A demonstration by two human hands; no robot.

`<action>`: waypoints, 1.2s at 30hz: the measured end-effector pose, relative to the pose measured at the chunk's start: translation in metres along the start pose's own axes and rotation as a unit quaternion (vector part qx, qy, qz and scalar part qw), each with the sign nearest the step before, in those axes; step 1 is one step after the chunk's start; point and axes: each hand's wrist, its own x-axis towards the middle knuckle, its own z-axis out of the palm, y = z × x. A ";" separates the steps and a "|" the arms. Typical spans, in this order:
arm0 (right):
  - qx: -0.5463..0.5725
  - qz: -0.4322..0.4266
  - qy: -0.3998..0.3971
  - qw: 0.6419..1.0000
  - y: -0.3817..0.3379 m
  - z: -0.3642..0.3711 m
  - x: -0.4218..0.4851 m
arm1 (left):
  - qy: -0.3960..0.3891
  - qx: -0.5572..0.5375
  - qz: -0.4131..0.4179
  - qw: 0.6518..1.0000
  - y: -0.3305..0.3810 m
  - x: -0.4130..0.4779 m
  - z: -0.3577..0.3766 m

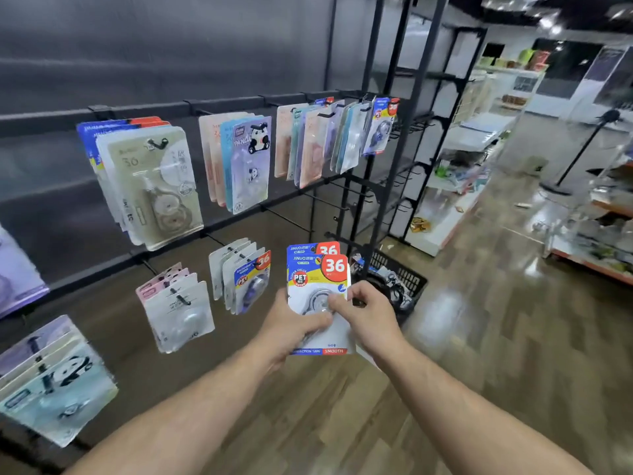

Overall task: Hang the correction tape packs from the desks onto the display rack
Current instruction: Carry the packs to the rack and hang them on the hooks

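Head view: two correction tape packs [318, 289] are held upright, one behind the other, before the display rack [239, 101], right of matching hung packs [251, 279]. Their left edge is gripped by the left hand [291, 325]; their right edge is pinched by the right hand [368, 317], fingers [337, 303] curled.

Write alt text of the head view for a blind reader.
A left hand and a right hand hold stacked correction tape packs before a black display rack where other packs hang; a black basket sits on the floor.
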 end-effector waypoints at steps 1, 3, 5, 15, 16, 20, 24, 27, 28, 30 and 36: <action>0.001 -0.003 -0.009 1.000 -0.001 0.000 0.010 | 0.002 0.007 0.002 1.000 0.000 0.009 -0.001; 0.004 -0.004 -0.021 1.000 -0.003 0.000 0.029 | 0.014 -0.005 0.004 1.000 0.002 0.025 -0.002; 0.014 0.000 -0.037 0.999 0.000 0.000 0.049 | 0.036 -0.065 -0.005 0.997 0.007 0.036 0.001; 0.033 -0.008 -0.192 0.981 0.017 -0.008 0.154 | 0.195 -0.139 -0.006 0.971 0.028 0.086 0.034; 0.038 -0.009 -0.217 0.975 0.018 -0.011 0.162 | 0.215 -0.126 0.000 0.968 0.026 0.091 0.038; 0.011 -0.041 -0.300 0.953 0.023 -0.028 0.200 | 0.275 -0.117 0.020 0.954 0.021 0.108 0.065; 0.017 -0.054 -0.371 0.927 0.022 -0.038 0.226 | 0.345 -0.129 0.039 0.929 0.014 0.113 0.088; 0.024 -0.053 -0.424 0.904 0.023 -0.039 0.230 | 0.381 -0.137 0.055 0.912 0.007 0.101 0.098; 0.025 -0.050 -0.435 0.898 0.024 -0.038 0.229 | 0.385 -0.140 0.058 0.910 0.005 0.096 0.101; 0.027 -0.046 -0.450 0.892 0.026 -0.036 0.228 | 0.390 -0.135 0.065 0.909 0.001 0.088 0.102; 0.022 -0.021 -0.458 0.888 0.022 -0.043 0.228 | 0.414 -0.110 0.069 0.901 -0.001 0.079 0.096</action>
